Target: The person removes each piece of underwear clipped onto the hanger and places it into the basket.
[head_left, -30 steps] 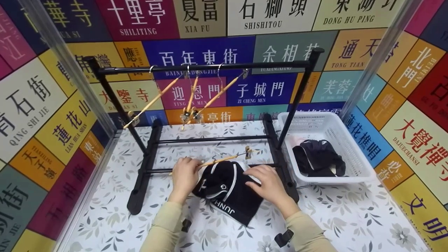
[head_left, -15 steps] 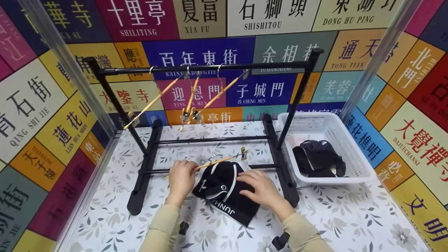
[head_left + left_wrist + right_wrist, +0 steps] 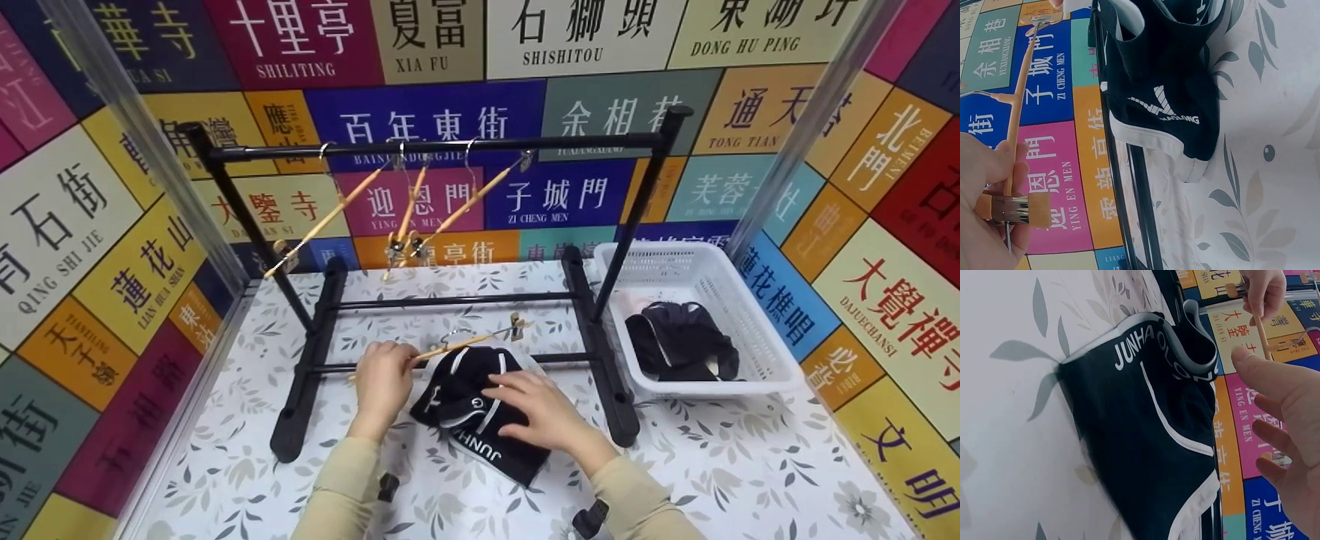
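A pair of black underpants (image 3: 465,375) with white trim and a lettered waistband (image 3: 1140,346) lies on the patterned table in front of the rack. My left hand (image 3: 384,386) grips one end of a wooden clip hanger (image 3: 472,341), just behind the cloth. In the left wrist view, fingers and thumb of the left hand (image 3: 985,169) close round the bar beside its metal-and-wood clip (image 3: 1013,209). Over the right part of the underpants is my right hand (image 3: 541,411), its fingers loosely spread and holding nothing. Seen from the right wrist, it looks apart from the fabric.
A black rack (image 3: 442,145) stands behind the hands, with several wooden clip hangers (image 3: 330,217) on its top bar. To the right, a white plastic basket (image 3: 750,315) holds dark garments (image 3: 682,341). Sign-printed walls enclose the table (image 3: 720,465).
My left hand and the hanger have shifted a little to the left. The right hand has moved left, further over the underpants, which lie almost as before.
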Available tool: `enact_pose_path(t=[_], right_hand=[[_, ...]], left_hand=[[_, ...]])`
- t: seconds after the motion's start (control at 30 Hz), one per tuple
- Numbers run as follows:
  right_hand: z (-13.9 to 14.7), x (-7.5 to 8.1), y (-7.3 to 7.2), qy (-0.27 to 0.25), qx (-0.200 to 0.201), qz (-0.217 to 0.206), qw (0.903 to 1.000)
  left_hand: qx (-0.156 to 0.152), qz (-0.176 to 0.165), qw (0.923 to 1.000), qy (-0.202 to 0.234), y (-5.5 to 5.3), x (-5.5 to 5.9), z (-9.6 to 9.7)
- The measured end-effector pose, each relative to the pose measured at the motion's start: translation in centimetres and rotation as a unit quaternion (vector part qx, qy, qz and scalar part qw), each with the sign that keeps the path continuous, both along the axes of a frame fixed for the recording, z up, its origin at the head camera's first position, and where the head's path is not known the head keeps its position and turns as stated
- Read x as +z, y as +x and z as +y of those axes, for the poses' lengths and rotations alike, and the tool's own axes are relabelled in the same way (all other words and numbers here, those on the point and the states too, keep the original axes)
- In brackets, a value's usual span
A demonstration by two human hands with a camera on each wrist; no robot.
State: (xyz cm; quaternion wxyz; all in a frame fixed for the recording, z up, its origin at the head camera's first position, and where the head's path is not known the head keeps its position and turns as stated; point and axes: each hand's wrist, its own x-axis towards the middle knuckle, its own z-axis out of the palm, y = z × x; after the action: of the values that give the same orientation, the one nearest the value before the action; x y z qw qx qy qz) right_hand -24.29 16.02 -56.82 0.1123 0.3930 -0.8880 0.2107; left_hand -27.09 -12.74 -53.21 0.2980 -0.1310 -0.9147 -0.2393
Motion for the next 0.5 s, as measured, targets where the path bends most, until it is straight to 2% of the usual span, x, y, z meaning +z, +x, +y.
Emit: enact_pose_path(t=[0.17,0.5], right_hand=[[-0.9,-0.3,0.4,0.02,0.003,-0.023,0.9995],[-2.2,-1.6,0.9,0.054,0.02,0.007,0.9983]], left_hand=[[-0.003,-0.002,1.0,0.001,0.0,-0.1,0.0],[0.0,0.002,1.0,-0.004,0.1,-0.2,-0.2]])
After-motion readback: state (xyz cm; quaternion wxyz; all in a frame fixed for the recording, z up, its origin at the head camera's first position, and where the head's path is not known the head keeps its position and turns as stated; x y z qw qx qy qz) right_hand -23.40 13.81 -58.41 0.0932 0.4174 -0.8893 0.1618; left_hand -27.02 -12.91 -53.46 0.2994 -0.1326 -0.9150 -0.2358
